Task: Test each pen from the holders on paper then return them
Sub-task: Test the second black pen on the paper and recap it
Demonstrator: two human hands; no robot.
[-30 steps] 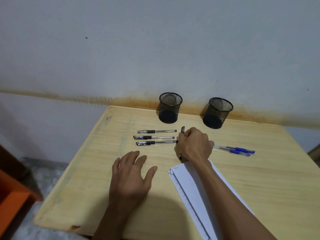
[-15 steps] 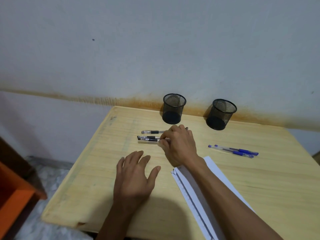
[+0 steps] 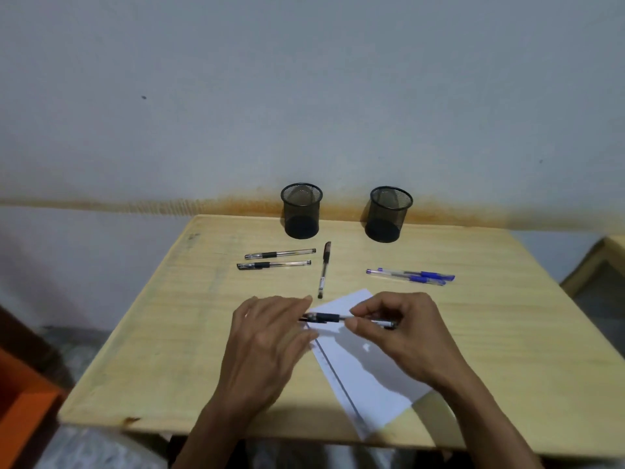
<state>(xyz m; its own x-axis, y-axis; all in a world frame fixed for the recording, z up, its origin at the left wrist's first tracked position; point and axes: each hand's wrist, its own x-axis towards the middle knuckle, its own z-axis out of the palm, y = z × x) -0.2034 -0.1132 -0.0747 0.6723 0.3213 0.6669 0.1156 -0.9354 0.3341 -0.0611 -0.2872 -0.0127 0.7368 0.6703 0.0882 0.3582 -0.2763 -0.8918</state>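
both hands hold one black pen (image 3: pixel 333 318) lying left-right above the paper (image 3: pixel 365 363): right hand (image 3: pixel 402 330) pinches the barrel, left hand (image 3: pixel 270 333) apparently grips the cap end.

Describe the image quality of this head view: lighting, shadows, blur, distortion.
Head view: dim, even light with no glare; the hands cast soft shadows on the paper and the table. The left hand looks slightly motion-blurred at its fingertips; the right hand and the pen they hold are sharper. The wide-angle lens bows the table's edges, and the corners of the picture are soft.
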